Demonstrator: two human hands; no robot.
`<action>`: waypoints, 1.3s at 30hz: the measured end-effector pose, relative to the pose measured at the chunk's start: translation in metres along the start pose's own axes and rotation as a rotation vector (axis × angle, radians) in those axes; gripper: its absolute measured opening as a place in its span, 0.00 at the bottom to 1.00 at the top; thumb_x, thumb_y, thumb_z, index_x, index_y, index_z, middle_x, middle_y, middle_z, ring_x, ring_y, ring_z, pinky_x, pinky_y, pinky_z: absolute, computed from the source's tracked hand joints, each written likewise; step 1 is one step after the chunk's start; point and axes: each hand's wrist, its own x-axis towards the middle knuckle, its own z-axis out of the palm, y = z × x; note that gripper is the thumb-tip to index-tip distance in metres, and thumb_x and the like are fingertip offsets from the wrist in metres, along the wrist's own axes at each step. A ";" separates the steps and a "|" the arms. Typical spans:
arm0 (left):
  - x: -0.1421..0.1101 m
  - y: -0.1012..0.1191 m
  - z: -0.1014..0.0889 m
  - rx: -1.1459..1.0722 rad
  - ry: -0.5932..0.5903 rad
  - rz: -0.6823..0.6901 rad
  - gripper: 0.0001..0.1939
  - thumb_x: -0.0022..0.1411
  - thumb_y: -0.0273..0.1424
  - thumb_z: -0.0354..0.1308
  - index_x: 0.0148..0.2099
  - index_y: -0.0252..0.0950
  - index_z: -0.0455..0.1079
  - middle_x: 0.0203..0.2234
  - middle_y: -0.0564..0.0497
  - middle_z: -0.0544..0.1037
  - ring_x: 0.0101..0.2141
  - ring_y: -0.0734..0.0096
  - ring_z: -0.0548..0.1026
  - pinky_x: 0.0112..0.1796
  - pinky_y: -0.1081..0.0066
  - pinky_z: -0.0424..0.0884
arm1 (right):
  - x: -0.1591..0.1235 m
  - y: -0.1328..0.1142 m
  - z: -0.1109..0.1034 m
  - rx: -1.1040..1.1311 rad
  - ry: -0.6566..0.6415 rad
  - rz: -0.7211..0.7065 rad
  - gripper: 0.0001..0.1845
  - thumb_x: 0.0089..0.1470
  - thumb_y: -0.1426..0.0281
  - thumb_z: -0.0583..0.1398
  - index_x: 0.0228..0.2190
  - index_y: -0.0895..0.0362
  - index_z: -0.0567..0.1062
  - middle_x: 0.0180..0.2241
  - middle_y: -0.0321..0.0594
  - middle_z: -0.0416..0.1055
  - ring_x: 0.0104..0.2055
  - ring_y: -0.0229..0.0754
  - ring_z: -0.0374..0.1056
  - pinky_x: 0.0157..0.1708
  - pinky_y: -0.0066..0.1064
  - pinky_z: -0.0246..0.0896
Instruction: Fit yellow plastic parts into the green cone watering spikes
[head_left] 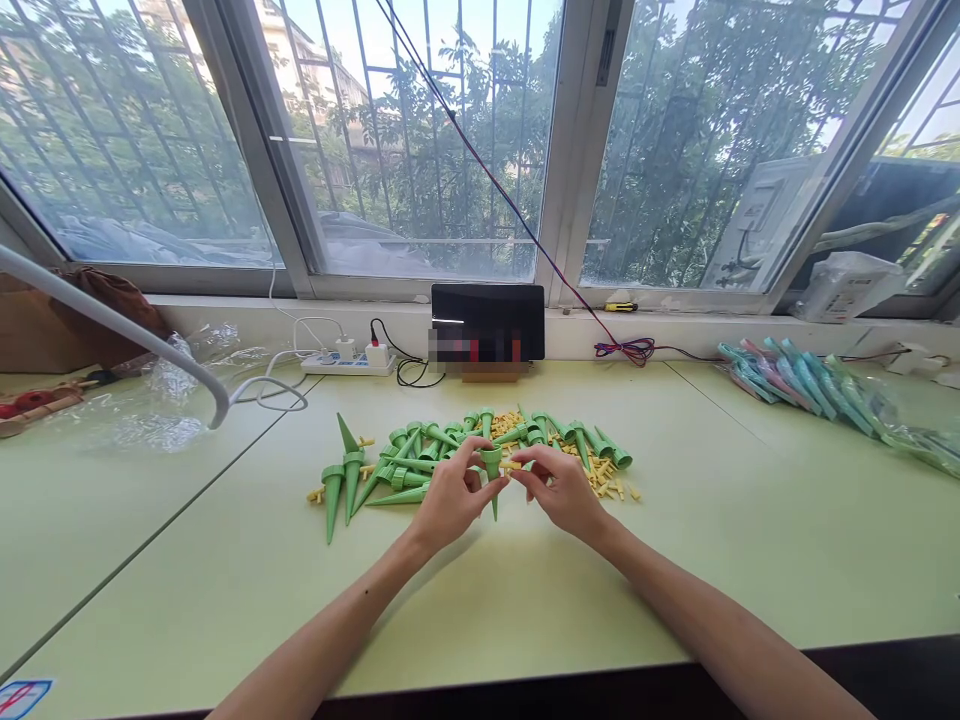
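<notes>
Because their tips point toward the near edge of the bench (540,620) and their collars toward the far one, two green plant-watering-type spikes (332,500) at the left of the spread look easy to lift by the wide end. Small yellow fittings (316,495) lie just beside them. Next comes a heap of green spikes (409,478) at mixed angles, as if tipped out there to be within reach.

In front of the heap, midway between the bench's left and right ends, the left hand (451,492) pinches a single green spike (492,462) at its collar between thumb and fingers. It is held nearly upright, mouth up and tip down, probably so that its right side is free for the other hand. It looks like plain, matte plastic: a broad ringed collar above a slender cone, partly hidden by the thumb.

Just right of that collar, the right hand (564,490) has thumb and forefinger pressed together on a yellow fitting (510,465), apparently gripped at its outer end to leave the inner end exposed. Whether it touches the collar I cannot tell. Farther right, loose yellow pieces (602,474) lie scattered among more spikes, seemingly kept on that hand's side for easy picking.
</notes>
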 end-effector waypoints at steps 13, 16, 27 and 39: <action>0.000 -0.001 0.001 0.006 0.006 0.008 0.18 0.60 0.37 0.59 0.49 0.38 0.62 0.22 0.61 0.65 0.16 0.80 0.64 0.21 0.77 0.59 | 0.001 -0.001 0.001 -0.033 -0.007 0.021 0.11 0.60 0.63 0.60 0.37 0.58 0.75 0.27 0.38 0.74 0.18 0.35 0.67 0.21 0.27 0.64; 0.000 -0.001 0.001 0.002 0.005 0.011 0.18 0.60 0.37 0.59 0.49 0.39 0.62 0.22 0.61 0.65 0.16 0.80 0.63 0.21 0.77 0.59 | 0.002 -0.002 0.001 -0.038 -0.002 0.022 0.11 0.60 0.62 0.59 0.36 0.58 0.75 0.27 0.38 0.74 0.18 0.35 0.67 0.21 0.28 0.63; 0.000 -0.002 0.001 -0.076 -0.014 -0.015 0.20 0.59 0.39 0.61 0.50 0.38 0.61 0.21 0.62 0.66 0.15 0.80 0.66 0.20 0.77 0.61 | 0.000 0.002 0.001 -0.023 0.012 -0.032 0.09 0.61 0.64 0.59 0.37 0.56 0.76 0.32 0.39 0.72 0.20 0.33 0.66 0.23 0.28 0.63; -0.001 -0.003 0.003 0.007 0.016 0.008 0.18 0.60 0.37 0.60 0.49 0.38 0.61 0.21 0.61 0.65 0.15 0.80 0.63 0.21 0.77 0.59 | 0.000 0.000 0.002 -0.058 0.008 -0.003 0.09 0.60 0.64 0.59 0.38 0.57 0.76 0.30 0.40 0.74 0.19 0.34 0.66 0.22 0.28 0.64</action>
